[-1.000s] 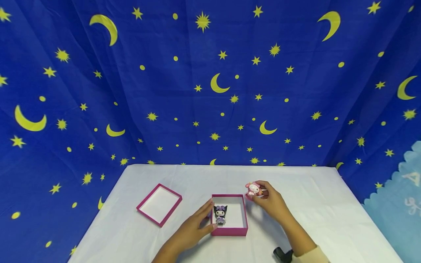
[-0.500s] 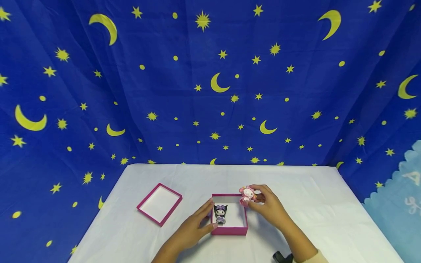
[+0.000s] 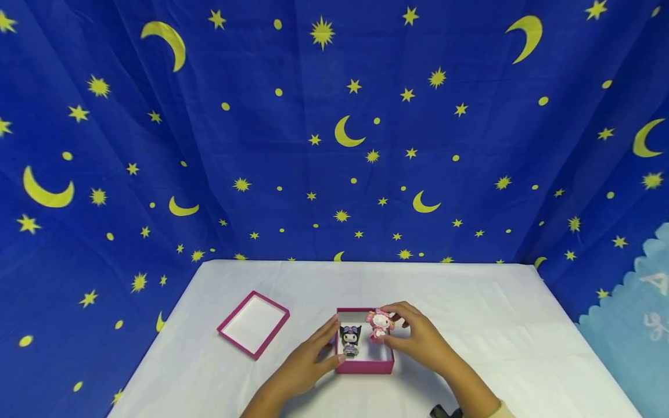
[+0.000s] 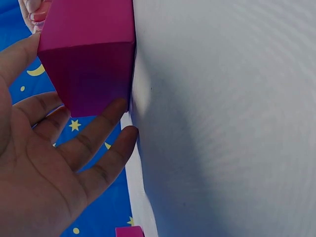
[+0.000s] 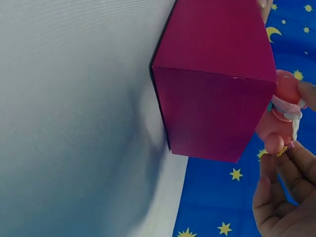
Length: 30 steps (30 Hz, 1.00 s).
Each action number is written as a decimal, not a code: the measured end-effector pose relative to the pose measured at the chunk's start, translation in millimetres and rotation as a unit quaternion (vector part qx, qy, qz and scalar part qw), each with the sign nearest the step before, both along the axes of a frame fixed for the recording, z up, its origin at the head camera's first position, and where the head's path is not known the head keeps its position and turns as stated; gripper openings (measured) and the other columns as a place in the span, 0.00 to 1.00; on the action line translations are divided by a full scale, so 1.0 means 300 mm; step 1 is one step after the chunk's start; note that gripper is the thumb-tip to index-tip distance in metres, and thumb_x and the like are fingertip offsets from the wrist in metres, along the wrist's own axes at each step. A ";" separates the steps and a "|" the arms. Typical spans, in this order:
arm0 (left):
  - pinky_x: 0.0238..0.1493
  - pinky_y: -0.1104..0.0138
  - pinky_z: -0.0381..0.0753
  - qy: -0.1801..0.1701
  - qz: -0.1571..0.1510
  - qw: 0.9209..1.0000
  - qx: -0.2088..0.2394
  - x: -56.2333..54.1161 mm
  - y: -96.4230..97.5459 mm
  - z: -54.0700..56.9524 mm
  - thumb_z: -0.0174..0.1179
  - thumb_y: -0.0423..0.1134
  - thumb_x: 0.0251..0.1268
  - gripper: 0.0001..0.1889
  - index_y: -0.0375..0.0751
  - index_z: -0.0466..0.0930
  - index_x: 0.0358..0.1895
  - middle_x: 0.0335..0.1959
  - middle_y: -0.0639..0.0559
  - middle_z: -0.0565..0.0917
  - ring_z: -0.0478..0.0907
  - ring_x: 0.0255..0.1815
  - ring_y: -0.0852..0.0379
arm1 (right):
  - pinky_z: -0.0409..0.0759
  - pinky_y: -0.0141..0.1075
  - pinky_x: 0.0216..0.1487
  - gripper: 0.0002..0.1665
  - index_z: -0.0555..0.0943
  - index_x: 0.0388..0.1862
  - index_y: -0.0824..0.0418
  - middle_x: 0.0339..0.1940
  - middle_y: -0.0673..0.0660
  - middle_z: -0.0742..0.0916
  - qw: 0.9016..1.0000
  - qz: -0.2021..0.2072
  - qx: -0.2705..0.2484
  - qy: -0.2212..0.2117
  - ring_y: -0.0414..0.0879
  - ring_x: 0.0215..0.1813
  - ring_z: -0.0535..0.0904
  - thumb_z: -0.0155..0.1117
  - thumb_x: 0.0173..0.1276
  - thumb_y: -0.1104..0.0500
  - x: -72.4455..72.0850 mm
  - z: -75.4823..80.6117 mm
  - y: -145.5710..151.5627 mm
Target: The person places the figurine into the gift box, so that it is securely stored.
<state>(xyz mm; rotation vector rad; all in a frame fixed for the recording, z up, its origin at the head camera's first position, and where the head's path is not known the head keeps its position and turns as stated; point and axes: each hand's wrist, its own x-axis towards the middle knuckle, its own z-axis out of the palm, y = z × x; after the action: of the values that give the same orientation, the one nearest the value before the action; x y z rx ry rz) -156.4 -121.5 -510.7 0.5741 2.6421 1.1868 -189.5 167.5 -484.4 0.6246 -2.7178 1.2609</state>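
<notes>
A magenta box [image 3: 366,367] with a white inside sits lidless on the table. Inside it on the left lies a figurine in black and purple [image 3: 350,341]. My right hand [image 3: 420,339] pinches a pink and white figurine [image 3: 380,328] between thumb and fingers, over the right part of the box. The right wrist view shows this pink figurine [image 5: 284,113] beside the top rim, thumb on one end. My left hand [image 3: 308,360] rests against the box's left side. In the left wrist view its fingers [image 4: 94,138] lie spread and nearly straight along the wall.
A magenta-rimmed box lid [image 3: 269,346], white inside up, lies left of the box. White cloth covers the table [image 3: 496,325]. A dark object [image 3: 444,411] is by the right forearm. Behind hangs a blue curtain [image 3: 292,151] with moons and stars.
My right hand has carried the pink figurine leftward and toward me, from beside the box's far right corner to over its opening. The left hand, box and lid stay put.
</notes>
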 end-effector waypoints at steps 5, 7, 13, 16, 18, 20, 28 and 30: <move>0.79 0.41 0.56 -0.001 -0.002 1.000 0.000 0.000 -0.001 0.001 0.57 0.61 0.71 0.40 0.50 0.57 0.80 0.84 0.58 0.52 0.54 0.83 0.44 | 0.82 0.39 0.47 0.31 0.81 0.60 0.43 0.52 0.37 0.84 1.000 0.009 0.015 -0.002 0.38 0.47 0.78 0.79 0.57 0.44 0.001 -0.012 -0.005; 0.79 0.41 0.56 0.000 -0.002 1.000 -0.001 -0.001 -0.001 0.000 0.57 0.61 0.71 0.39 0.50 0.57 0.80 0.84 0.58 0.52 0.54 0.83 0.44 | 0.81 0.38 0.44 0.31 0.81 0.60 0.44 0.51 0.38 0.84 1.000 0.014 0.021 -0.006 0.39 0.45 0.77 0.79 0.57 0.44 0.001 -0.018 -0.006; 0.78 0.40 0.57 -0.004 -0.001 1.000 -0.004 -0.005 -0.001 -0.003 0.56 0.63 0.71 0.40 0.53 0.56 0.81 0.84 0.58 0.52 0.54 0.83 0.43 | 0.77 0.31 0.36 0.33 0.81 0.62 0.50 0.50 0.44 0.85 0.998 0.039 0.027 -0.032 0.36 0.39 0.76 0.79 0.58 0.46 -0.002 -0.023 -0.015; 0.78 0.40 0.57 -0.004 -0.002 1.000 -0.004 -0.006 -0.002 -0.006 0.56 0.63 0.71 0.40 0.54 0.56 0.81 0.84 0.58 0.52 0.54 0.83 0.43 | 0.77 0.28 0.34 0.34 0.81 0.62 0.52 0.49 0.45 0.84 0.997 0.055 0.038 -0.049 0.35 0.37 0.76 0.79 0.57 0.46 -0.007 -0.021 -0.022; 0.78 0.40 0.57 0.000 -0.002 1.000 -0.002 -0.006 -0.002 -0.008 0.56 0.63 0.71 0.40 0.54 0.57 0.80 0.84 0.58 0.52 0.54 0.83 0.43 | 0.78 0.29 0.35 0.34 0.81 0.62 0.53 0.49 0.45 0.84 0.995 0.064 0.054 -0.055 0.36 0.37 0.76 0.79 0.57 0.45 -0.011 -0.023 -0.027; 0.79 0.41 0.56 0.002 -0.002 1.000 -0.001 -0.005 -0.001 -0.009 0.56 0.62 0.71 0.40 0.53 0.57 0.80 0.84 0.58 0.52 0.54 0.83 0.44 | 0.81 0.32 0.41 0.34 0.81 0.61 0.53 0.50 0.46 0.84 0.993 0.070 0.074 -0.055 0.37 0.40 0.77 0.79 0.57 0.45 -0.014 -0.027 -0.033; 0.79 0.41 0.56 0.002 -0.002 1.000 0.003 -0.002 -0.001 -0.007 0.57 0.61 0.71 0.40 0.50 0.57 0.80 0.84 0.57 0.52 0.54 0.83 0.43 | 0.81 0.53 0.62 0.33 0.80 0.60 0.54 0.59 0.51 0.84 0.988 0.082 0.123 -0.037 0.50 0.58 0.82 0.79 0.57 0.47 -0.018 -0.041 -0.046; 0.79 0.41 0.56 0.003 -0.002 1.000 0.001 -0.001 -0.001 -0.005 0.57 0.61 0.71 0.40 0.51 0.57 0.80 0.84 0.57 0.52 0.54 0.83 0.43 | 0.83 0.51 0.60 0.33 0.80 0.59 0.55 0.57 0.50 0.85 0.987 0.081 0.134 -0.028 0.47 0.55 0.82 0.79 0.57 0.47 -0.019 -0.038 -0.051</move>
<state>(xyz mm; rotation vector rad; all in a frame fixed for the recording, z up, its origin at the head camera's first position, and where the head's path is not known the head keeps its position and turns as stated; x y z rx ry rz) -156.8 -121.7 -512.3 0.5834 2.6435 1.1888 -195.2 152.3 -495.9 0.8635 -2.9636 0.9595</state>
